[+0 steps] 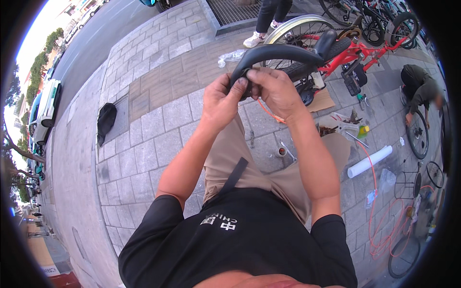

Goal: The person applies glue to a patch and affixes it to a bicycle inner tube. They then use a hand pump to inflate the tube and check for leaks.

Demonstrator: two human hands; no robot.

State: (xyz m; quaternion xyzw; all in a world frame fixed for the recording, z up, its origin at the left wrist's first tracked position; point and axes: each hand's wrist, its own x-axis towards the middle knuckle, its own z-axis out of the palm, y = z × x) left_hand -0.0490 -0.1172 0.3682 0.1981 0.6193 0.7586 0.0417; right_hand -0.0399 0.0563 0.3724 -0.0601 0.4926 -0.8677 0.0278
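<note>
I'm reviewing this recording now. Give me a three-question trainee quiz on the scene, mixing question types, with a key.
1. What do the left hand and right hand both hold?
2. True or false: the white cylinder lies on the paving, to the right of both hands.
3. What colour is the bicycle frame nearest the hands? A) blue B) red C) yellow

Key: 1. A black tube; 2. True; 3. B.

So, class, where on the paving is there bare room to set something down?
Bare paving lies between the black item and the left forearm. Right of the right forearm is crowded: white roll, orange hose, plastic bag.
</note>
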